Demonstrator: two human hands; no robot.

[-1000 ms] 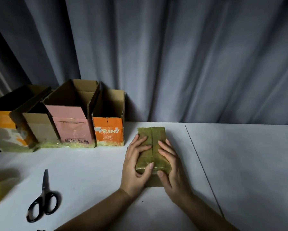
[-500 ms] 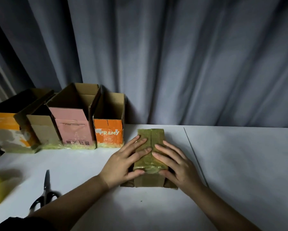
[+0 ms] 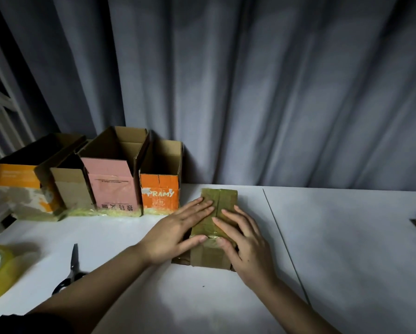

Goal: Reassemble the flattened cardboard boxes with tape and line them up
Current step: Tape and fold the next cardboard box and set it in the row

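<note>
One head camera looks forward and down from close above the white table [image 3: 346, 237], facing the curtain [image 3: 250, 92]

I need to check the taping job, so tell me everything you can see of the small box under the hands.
The small box is plain brown cardboard, lying on the white table right of the orange box. Its upward face is covered in glossy yellowish tape, a seam running down the middle. The near end shows bare cardboard. The left hand and right hand press flat on it.
</note>
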